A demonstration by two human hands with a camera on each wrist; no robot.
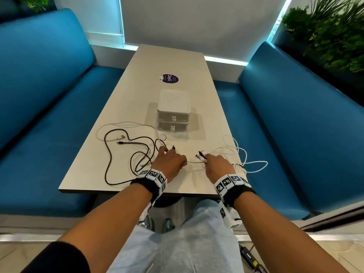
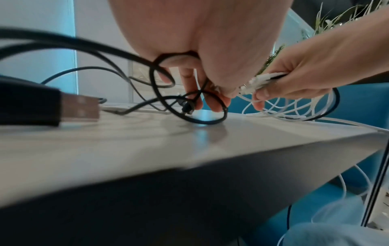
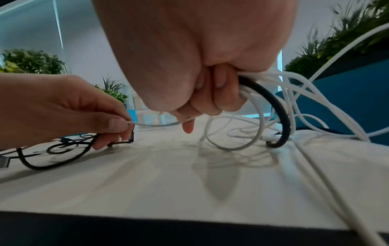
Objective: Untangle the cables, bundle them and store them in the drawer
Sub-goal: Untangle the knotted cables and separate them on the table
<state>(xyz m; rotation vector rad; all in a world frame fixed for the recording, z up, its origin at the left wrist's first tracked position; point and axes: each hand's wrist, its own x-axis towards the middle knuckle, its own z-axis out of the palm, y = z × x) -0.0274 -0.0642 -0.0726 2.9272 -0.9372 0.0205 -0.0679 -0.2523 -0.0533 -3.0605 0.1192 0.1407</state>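
Observation:
Black cables (image 1: 110,152) and a thin white cable (image 1: 126,124) sprawl in loops on the near left of the table (image 1: 173,62). My left hand (image 1: 169,161) pinches a thin white cable (image 3: 155,124) stretched to my right hand, and black loops (image 2: 189,114) run under its fingers. My right hand (image 1: 218,164) grips a bunch of white cables (image 1: 250,164) with a black one (image 3: 277,113); their plugs (image 1: 201,156) stick out of the fist. The white two-drawer box (image 1: 173,112) stands mid-table beyond both hands, its drawers closed.
Some white loops hang over the table's near right corner. A purple round sticker (image 1: 169,78) lies behind the drawer box. Blue benches (image 1: 49,115) flank the table on both sides. A black USB plug (image 2: 50,104) lies near the left wrist.

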